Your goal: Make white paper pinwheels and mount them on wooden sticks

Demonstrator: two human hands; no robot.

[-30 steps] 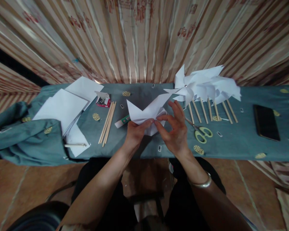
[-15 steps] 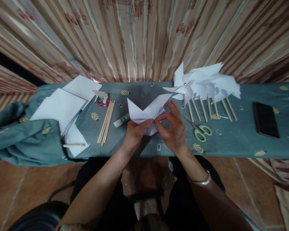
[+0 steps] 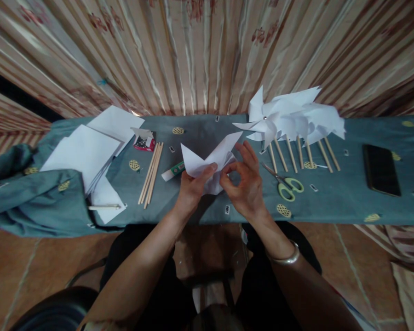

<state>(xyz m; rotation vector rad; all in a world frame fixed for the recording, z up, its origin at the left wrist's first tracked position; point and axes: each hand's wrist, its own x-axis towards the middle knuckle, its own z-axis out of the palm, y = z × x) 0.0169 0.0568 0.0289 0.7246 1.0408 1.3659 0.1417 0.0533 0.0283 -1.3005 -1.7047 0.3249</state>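
A white paper pinwheel (image 3: pixel 212 158), its corners folded inward, is held up over the middle of the table. My left hand (image 3: pixel 195 184) grips it from the left, with the thumb pressed on the paper near its centre. At the paper's right side, thumb and forefinger of my right hand (image 3: pixel 243 179) are pinched together, the other fingers raised. Whether something small sits in that pinch is hidden. Partly behind my left hand lies a green and white glue stick (image 3: pixel 174 171).
Several wooden sticks (image 3: pixel 151 174) and an open box of pins (image 3: pixel 144 139) lie left, beside white paper sheets (image 3: pixel 89 151). Rightward are finished pinwheels (image 3: pixel 293 117) on sticks, green-handled scissors (image 3: pixel 286 187) and a black phone (image 3: pixel 381 170). A patterned curtain (image 3: pixel 207 59) hangs behind the table.
My left thumb has shifted up and inward on the paper. The right hand's pinch has drawn slightly toward me, still close to the paper's right side.
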